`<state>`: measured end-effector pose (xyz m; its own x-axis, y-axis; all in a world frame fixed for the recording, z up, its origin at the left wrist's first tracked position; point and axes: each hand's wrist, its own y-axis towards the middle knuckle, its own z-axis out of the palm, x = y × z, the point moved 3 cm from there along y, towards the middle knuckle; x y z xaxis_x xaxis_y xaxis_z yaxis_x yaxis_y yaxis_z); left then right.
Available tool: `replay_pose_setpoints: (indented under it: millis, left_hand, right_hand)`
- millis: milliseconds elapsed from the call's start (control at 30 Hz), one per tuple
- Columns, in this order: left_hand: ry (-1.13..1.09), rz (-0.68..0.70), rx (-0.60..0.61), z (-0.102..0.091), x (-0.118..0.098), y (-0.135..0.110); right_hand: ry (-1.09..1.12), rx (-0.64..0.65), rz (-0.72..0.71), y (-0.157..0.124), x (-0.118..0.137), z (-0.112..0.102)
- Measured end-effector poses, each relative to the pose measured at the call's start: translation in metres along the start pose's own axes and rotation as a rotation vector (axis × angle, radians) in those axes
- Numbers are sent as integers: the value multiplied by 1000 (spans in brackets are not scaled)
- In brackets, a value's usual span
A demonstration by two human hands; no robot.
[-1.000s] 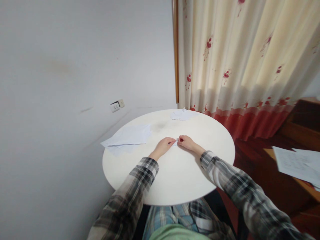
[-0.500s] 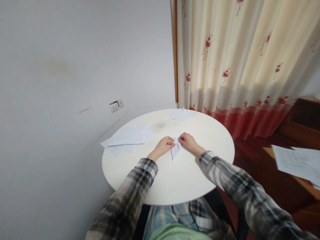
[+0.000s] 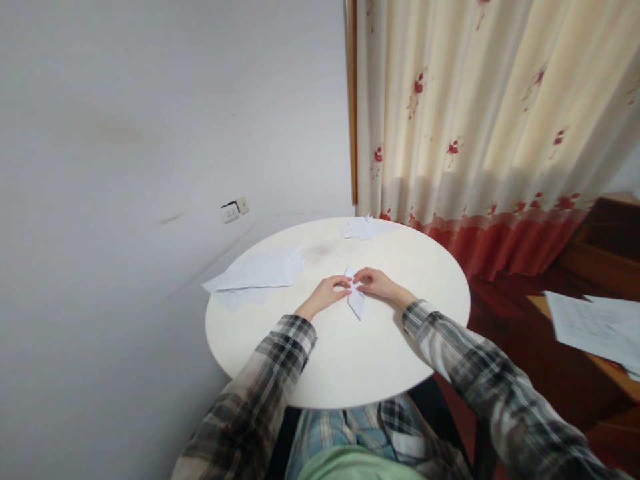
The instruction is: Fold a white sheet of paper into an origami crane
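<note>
A small piece of folded white paper [image 3: 357, 307] with pointed ends lies over the middle of the round white table [image 3: 360, 367]. My left hand [image 3: 329, 293] grips its left side, thumb and fingers brought together at the paper's edge. From the right, my right hand [image 3: 376, 283] pinches the same paper, its fingers curled close to the left fingertips. The fingers cover the central part of the folds. One tip of the paper points toward me and another points away, beyond the hands.
A stack of white paper sheets [image 3: 260, 270] lies at the table's left. Several folded white pieces [image 3: 365, 229] sit by the far edge. A wall socket [image 3: 230, 213] is behind, a patterned curtain [image 3: 450, 100] beyond, and written sheets [image 3: 585, 327] rest on furniture at right.
The folded paper has turned, so its near tip now points slightly right rather than left. My right hand has come lower and nearer the paper's middle; my left hand stays almost in place.
</note>
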<state>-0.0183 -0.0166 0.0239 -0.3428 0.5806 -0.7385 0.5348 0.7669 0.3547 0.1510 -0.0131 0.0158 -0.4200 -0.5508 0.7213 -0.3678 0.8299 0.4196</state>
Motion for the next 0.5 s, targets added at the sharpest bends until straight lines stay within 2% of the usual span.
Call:
replay_pose_setpoints:
  millis: [300,500]
  left_hand:
    - [23,-6,7,2,8,-1]
    - [217,92,-44,0,3,1]
  right_hand:
    - [56,10,60,0,0,0]
    - [25,-17,47,3,-6,3]
